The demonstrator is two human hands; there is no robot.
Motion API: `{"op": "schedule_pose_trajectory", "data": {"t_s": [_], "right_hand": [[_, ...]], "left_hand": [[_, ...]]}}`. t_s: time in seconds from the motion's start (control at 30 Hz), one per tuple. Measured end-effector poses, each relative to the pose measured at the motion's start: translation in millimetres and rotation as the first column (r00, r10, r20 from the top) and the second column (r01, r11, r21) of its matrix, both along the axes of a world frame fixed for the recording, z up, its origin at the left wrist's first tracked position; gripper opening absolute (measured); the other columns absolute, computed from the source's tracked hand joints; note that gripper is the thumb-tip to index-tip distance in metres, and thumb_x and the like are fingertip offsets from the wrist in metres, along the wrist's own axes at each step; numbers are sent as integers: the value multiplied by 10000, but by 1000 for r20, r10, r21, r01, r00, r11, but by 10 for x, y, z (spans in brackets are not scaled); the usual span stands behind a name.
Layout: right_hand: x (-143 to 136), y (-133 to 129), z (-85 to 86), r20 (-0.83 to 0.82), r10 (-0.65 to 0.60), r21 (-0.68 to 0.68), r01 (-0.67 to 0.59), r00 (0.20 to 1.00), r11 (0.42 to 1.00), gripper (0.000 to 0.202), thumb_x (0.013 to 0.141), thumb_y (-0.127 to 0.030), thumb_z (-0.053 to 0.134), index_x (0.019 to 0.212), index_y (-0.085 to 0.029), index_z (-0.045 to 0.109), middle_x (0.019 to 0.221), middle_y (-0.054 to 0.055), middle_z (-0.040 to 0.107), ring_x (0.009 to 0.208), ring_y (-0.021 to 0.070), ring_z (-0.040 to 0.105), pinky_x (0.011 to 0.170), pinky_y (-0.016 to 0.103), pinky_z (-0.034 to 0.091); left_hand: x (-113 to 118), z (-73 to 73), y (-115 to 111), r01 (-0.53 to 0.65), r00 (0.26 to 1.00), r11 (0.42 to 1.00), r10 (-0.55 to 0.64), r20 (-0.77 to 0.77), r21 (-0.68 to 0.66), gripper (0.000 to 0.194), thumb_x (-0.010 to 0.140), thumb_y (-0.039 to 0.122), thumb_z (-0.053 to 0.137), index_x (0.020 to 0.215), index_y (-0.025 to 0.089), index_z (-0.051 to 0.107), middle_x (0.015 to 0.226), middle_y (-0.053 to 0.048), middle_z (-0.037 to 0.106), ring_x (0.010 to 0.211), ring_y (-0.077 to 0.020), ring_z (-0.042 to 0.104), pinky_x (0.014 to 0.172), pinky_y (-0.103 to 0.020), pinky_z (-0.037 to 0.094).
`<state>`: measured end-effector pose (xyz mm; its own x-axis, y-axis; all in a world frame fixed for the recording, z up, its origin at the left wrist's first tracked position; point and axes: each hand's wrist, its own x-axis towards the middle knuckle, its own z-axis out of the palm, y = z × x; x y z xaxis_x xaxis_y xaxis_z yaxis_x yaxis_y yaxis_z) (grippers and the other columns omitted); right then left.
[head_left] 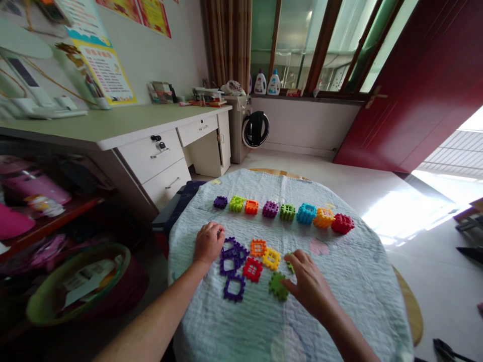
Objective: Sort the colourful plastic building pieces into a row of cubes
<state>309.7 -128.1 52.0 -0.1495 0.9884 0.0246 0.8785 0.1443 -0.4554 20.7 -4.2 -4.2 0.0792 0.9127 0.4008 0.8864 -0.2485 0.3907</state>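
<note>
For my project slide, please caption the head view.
Left hand and right hand near loose toothed tiles, a row of colourful blocks beyond.

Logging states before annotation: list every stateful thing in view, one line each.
Round washing-machine door: open, black cloth over it
Tall red door: open
White upper desk drawer: shut
Purple square plastic frames: flat, some overlapping
Red notched plastic square: flat
Eight multicoloured plastic blocks: lined up
Left hand: fingers curled, beside purple frames
Right hand: fingers spread, thumb by solid green plastic piece
</note>
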Motion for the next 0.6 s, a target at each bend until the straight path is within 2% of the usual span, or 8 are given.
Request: {"op": "schedule_pose_trajectory", "data": {"t_s": [0.17,0.3,0.4,0.47,0.6], "right_hand": [[-89,-57,28,52,66,-56,-64,996,996,393,645,-320,780,988,-206,626,1017,80,571,967,254,516,861,380,425],[-155,-63,-13,98,100,-98,-90,990,991,313,631,-261,742,909,-185,621,1000,87,572,972,256,513,863,376,422],[48,4,16,59,111,-65,-107,992,992,368,653,-177,661,1018,-189,617,1005,79,571,948,229,519,855,354,435],[274,70,27,22,76,12,-76,997,997,467,662,-128,604,1124,-193,593,1049,81,567,972,220,519,891,357,437],[600,183,-49,17,24,134,-26,1000,991,575,646,-79,544,1205,-213,569,1128,83,547,1082,240,496,982,412,413]], "left_hand": [[3,4,-1,-1,1000,1000,1,-9,-5,156,814,188,481,805,205,636,934,-65,658,902,-231,581,864,-356,455],[-3,0,6,12,1000,1000,-12,-12,2,163,810,189,475,805,200,637,924,-68,660,898,-235,580,862,-362,454],[-11,-9,14,14,1000,1000,-14,-12,10,164,807,194,473,801,204,636,927,-68,661,898,-233,582,866,-363,456],[-16,-19,19,17,1000,1000,-17,-12,13,161,805,196,473,799,206,633,928,-66,660,902,-232,584,874,-361,457],[-28,-46,31,24,1000,1000,-23,-12,14,157,810,200,474,805,210,631,927,-60,658,917,-230,587,891,-352,457]]}}
